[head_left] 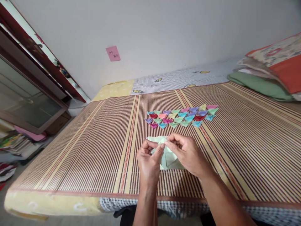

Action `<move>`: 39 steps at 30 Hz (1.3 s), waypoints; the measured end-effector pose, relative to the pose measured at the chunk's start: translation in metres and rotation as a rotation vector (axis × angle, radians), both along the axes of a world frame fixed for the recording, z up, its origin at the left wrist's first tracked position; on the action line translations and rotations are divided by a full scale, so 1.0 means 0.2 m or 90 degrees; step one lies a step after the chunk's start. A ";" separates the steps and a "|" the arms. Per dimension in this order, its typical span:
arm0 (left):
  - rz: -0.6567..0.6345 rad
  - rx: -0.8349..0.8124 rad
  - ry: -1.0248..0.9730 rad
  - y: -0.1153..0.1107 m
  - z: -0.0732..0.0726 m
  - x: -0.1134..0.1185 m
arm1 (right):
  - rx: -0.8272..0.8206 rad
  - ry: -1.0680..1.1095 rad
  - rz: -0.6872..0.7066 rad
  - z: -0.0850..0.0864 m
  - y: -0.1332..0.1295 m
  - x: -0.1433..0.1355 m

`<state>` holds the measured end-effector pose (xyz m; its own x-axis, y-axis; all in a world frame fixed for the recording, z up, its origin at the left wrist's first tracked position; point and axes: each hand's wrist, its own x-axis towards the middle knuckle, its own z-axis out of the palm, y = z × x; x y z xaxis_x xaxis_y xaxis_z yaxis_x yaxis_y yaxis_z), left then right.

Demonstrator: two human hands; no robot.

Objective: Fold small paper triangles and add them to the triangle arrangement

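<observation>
A pale green sheet of paper (167, 159), creased and partly folded, is held between my two hands over the striped mat (105, 150). My left hand (150, 157) pinches its upper part between thumb and fingers. From the right, my right hand (185, 150) pinches the same paper near its top, the fingertips of both hands almost touching. Some of the paper is hidden behind my fingers. Just beyond the hands, several small folded paper pieces (178, 120) in red, pink, blue, green, yellow and purple lie in rows on the mat.
Pillows (287, 69) and a folded green cloth (258, 85) are stacked at the far right. A pink note (113, 53) is stuck on the wall. The bed's front edge (54, 202) runs below. Books (16, 142) stand at the left.
</observation>
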<state>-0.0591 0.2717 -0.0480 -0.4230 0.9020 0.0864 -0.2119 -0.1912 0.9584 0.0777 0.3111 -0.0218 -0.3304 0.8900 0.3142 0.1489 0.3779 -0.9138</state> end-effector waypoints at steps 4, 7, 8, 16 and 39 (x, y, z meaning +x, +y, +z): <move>-0.008 -0.003 -0.006 0.00 0.01 0.00 | 0.015 -0.030 0.000 0.00 -0.01 0.00; -0.009 -0.005 0.002 0.00 0.02 0.00 | 0.012 -0.048 0.003 0.00 -0.01 0.00; -0.009 -0.005 0.009 0.00 0.02 0.00 | 0.007 -0.051 0.006 0.00 -0.01 0.00; -0.013 -0.016 0.030 -0.01 0.02 0.00 | -0.002 -0.041 0.011 -0.02 0.00 -0.01; -0.012 -0.011 -0.014 -0.01 0.03 0.00 | 0.038 -0.040 0.002 0.00 -0.01 -0.02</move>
